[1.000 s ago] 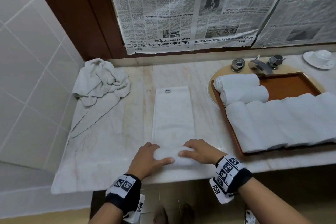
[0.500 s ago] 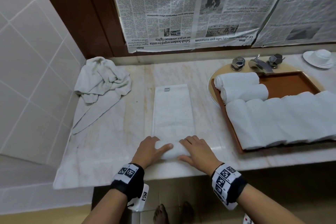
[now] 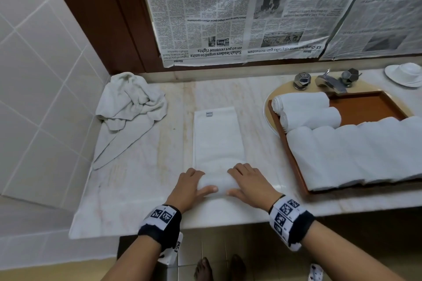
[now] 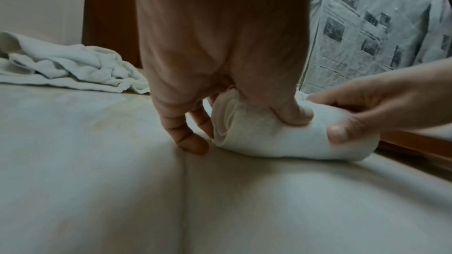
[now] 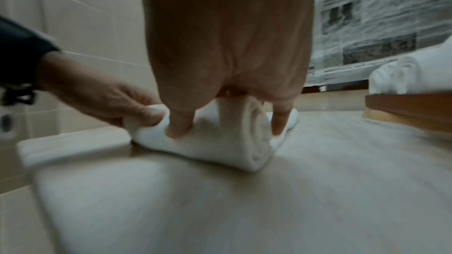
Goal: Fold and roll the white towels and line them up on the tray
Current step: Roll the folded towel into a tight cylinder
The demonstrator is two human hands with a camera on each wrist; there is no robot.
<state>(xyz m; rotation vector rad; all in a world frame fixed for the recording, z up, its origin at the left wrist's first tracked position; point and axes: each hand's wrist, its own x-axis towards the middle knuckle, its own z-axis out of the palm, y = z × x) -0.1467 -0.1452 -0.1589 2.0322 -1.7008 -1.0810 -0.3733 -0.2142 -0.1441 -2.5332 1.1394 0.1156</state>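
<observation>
A folded white towel (image 3: 218,137) lies lengthwise on the marble counter, its near end wound into a roll (image 3: 217,183). My left hand (image 3: 191,186) grips the roll's left end (image 4: 247,132), thumb pressed into the front. My right hand (image 3: 247,183) grips the right end, where the spiral (image 5: 257,138) shows, thumb on the near side. A brown tray (image 3: 365,109) at the right holds two rolled towels (image 3: 303,109) at its back left and a row of several rolls (image 3: 356,153) across the front.
A crumpled white towel (image 3: 130,107) lies in the back left corner against the tiled wall. The tap (image 3: 328,81) with two knobs stands behind the tray, which sits over the sink. A white dish (image 3: 405,74) is at the far right. Newspaper covers the mirror.
Both hands have pushed the roll away from the counter's front edge along the flat towel. The roll has grown thicker and the flat part is shorter.
</observation>
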